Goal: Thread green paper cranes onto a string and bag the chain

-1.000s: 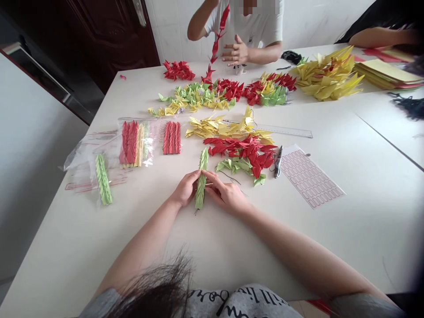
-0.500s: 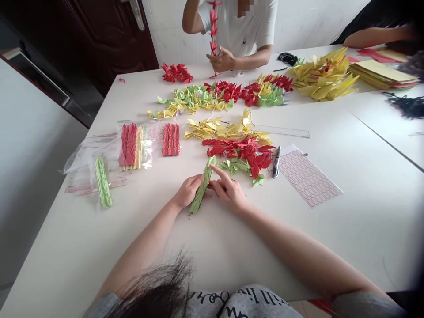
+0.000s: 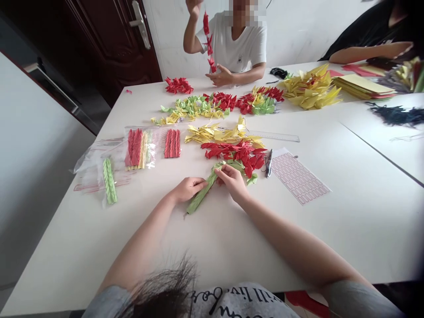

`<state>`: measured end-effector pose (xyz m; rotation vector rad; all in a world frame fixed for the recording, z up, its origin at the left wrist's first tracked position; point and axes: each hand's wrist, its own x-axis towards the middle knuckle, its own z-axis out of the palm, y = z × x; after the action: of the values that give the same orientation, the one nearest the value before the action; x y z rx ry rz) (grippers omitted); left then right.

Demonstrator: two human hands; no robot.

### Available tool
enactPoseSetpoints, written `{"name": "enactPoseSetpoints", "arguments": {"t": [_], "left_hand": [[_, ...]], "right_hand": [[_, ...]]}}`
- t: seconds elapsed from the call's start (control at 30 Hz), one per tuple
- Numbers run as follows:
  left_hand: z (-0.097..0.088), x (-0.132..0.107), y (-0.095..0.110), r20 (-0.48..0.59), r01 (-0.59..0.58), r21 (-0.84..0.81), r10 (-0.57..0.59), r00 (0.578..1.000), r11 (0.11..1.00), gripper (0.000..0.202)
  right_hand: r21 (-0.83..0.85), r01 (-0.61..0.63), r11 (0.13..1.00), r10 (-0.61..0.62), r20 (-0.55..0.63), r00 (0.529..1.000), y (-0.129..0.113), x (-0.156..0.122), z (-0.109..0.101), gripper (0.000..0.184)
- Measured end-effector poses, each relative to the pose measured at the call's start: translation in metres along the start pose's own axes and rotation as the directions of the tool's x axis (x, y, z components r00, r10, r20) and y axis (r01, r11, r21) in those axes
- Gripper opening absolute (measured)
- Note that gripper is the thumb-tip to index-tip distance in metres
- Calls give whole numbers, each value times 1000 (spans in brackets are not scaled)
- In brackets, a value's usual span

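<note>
Slanting across the table before me is a long strand of green folded paper cranes (image 3: 201, 197), nested tightly together, with a bit of dark thread at its near end. My left hand (image 3: 188, 189) closes on its side around the middle. At the far end, my right hand (image 3: 232, 180) pinches the strand between thumb and fingers. Just beyond my right hand lie loose green paper cranes (image 3: 236, 165), partly covered by it, and a heap of red paper cranes (image 3: 240, 152). Yellow paper cranes (image 3: 215, 134) lie behind those.
Left of my hands lie a bagged green strand (image 3: 109, 181), a clear bag of red and yellow strands (image 3: 134, 149) and red strands (image 3: 172, 143). A pen (image 3: 269, 163) and label sheet (image 3: 300, 176) are at right. Across the table, a person (image 3: 228, 79) holds a red crane string (image 3: 209, 44).
My right index finger, which was stretched along the strand, has bent, and that hand now pinches the far end. The view has tilted up slightly. The person opposite has raised the red string.
</note>
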<state>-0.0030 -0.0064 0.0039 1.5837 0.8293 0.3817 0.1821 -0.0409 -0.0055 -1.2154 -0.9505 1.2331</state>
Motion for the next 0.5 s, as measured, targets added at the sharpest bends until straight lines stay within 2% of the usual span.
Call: {"name": "enactPoseSetpoints", "arguments": {"t": [0.03, 0.1, 0.13, 0.17, 0.2, 0.23, 0.27, 0.3, 0.33, 0.37, 0.4, 0.43, 0.5], "left_hand": [[-4, -2, 4, -34, -3, 59, 5, 999, 998, 39], [-18, -10, 14, -178, -7, 169, 38, 983, 986, 35], [-28, -15, 19, -277, -3, 234, 69, 958, 972, 33], [-40, -22, 22, -389, 18, 308, 109, 915, 951, 31], [-54, -29, 25, -500, 65, 393, 154, 852, 917, 28], [-69, -38, 25, -622, 167, 481, 201, 757, 861, 28], [-84, -47, 24, -731, 336, 538, 228, 643, 773, 31], [-98, -57, 21, -833, 534, 514, 243, 497, 671, 36], [-111, -67, 16, -907, 696, 418, 231, 352, 583, 44], [-122, -77, 9, -947, 795, 319, 190, 257, 515, 52], [-131, -86, 1, -971, 852, 237, 123, 203, 466, 59], [-137, -94, -7, -984, 884, 178, 53, 172, 432, 63], [-143, -107, -23, -985, 903, 145, -25, 169, 405, 60]], "right_hand": [[50, -21, 999, 21, -5, 1000, 0, 0, 0, 44], [136, -54, 989, 58, -23, 998, 0, -2, 2, 45], [165, -66, 984, 72, -34, 997, 0, -2, 2, 45], [180, -75, 981, 84, -41, 996, 1, -3, 2, 46], [186, -82, 979, 91, -41, 995, 1, -3, 3, 46], [186, -83, 979, 91, -38, 995, 2, -4, 3, 46], [184, -79, 980, 86, -33, 996, 3, -4, 3, 45], [180, -72, 981, 78, -28, 997, 4, -4, 3, 45], [175, -64, 983, 69, -24, 997, 5, -4, 4, 44], [170, -57, 984, 61, -18, 998, 7, -4, 4, 43], [164, -51, 985, 54, -12, 998, 8, -4, 4, 43], [159, -45, 986, 47, -7, 999, 9, -4, 4, 43], [152, -32, 988, 33, 2, 999, 11, -3, 4, 42]]}}
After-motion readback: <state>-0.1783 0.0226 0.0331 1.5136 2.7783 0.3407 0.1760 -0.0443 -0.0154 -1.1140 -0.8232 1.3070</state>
